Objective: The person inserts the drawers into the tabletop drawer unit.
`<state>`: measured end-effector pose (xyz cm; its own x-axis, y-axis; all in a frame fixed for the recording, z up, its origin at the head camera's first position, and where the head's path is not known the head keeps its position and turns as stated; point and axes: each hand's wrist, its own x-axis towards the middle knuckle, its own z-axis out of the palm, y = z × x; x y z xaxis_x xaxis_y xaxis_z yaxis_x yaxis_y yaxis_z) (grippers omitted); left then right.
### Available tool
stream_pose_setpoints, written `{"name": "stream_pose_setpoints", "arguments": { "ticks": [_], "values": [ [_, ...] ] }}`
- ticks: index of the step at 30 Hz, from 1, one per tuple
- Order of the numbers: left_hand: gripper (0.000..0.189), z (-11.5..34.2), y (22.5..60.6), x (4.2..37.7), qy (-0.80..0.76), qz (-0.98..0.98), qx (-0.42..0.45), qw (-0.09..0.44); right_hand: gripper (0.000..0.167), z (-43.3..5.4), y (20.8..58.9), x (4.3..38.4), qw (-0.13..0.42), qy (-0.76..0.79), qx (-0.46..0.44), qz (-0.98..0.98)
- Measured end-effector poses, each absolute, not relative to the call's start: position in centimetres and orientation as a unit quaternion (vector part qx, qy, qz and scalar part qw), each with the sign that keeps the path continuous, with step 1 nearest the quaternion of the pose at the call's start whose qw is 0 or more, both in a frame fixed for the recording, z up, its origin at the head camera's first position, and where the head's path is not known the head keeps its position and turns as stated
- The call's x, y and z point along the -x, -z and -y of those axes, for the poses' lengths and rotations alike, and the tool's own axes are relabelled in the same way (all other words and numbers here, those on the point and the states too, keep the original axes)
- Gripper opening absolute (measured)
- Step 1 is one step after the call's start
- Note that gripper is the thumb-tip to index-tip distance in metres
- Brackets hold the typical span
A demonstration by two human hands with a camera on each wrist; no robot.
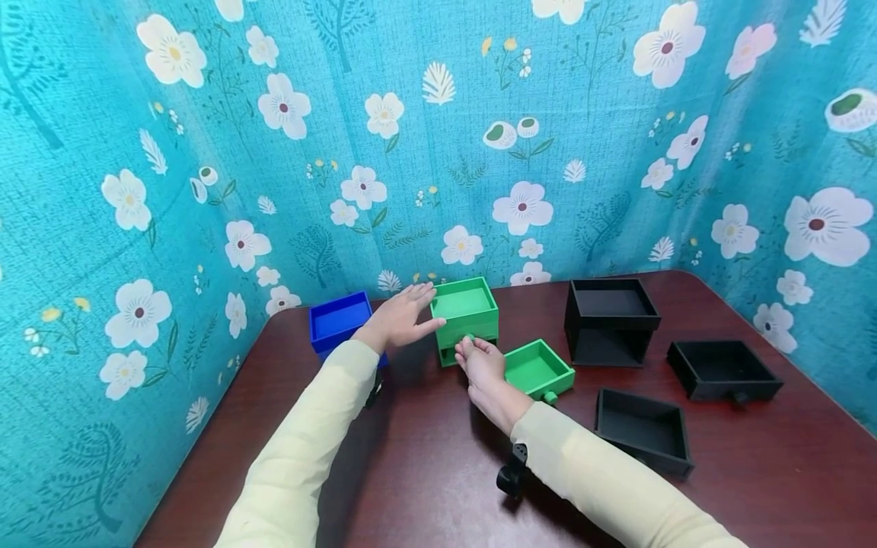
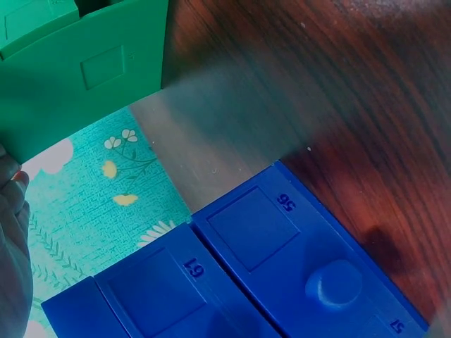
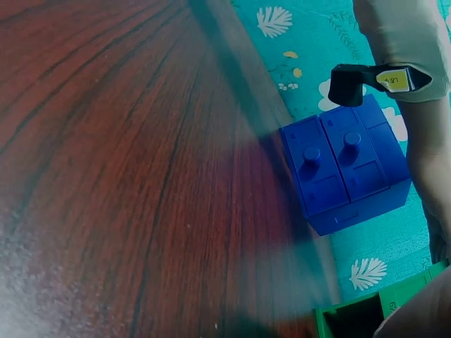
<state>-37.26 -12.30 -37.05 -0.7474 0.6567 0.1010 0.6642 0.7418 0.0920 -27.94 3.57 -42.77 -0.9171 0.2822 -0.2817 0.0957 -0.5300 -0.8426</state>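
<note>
A small green cabinet (image 1: 464, 304) with a shallow tray top stands at the back middle of the table. My left hand (image 1: 404, 318) lies along its left side, fingers straight and thumb reaching across toward the front. At the front, my right hand (image 1: 483, 361) pinches the green knob (image 1: 469, 338) of the upper drawer, which sits inside the cabinet. Below that drawer the lower slot is a dark gap, partly hidden by the right hand. A loose green drawer (image 1: 537, 369) with a round knob lies just right of the right hand.
Left of the left hand is a blue cabinet (image 3: 345, 169) with two drawers in it. At the right stands a black cabinet (image 1: 610, 320) with an open front. Two black drawers, one farther right (image 1: 722, 369) and one nearer (image 1: 644, 430), lie on the table. A floral curtain (image 1: 438, 152) hangs behind.
</note>
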Motion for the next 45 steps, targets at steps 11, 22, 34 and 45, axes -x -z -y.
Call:
{"name": "stream_pose_setpoints", "arguments": {
  "ticks": [11,22,34,45],
  "values": [
    [0.077,12.4,37.2,37.4,0.059,0.932,0.355,0.034,0.04,-3.8,42.9,26.5,0.032,-0.854,0.17,0.491],
    [0.078,12.4,37.2,37.3,0.055,0.933,0.354,0.04,0.035,-5.1,42.0,22.7,0.0,-0.86,0.122,0.496],
    [0.077,12.4,37.2,37.3,0.05,0.933,0.354,0.036,0.037,-7.9,41.4,18.7,-0.033,-0.834,0.112,0.539],
    [0.077,12.6,37.4,37.4,0.054,0.93,0.36,0.043,0.044,-11.1,41.4,16.3,-0.04,-0.779,0.124,0.614]
  ]
}}
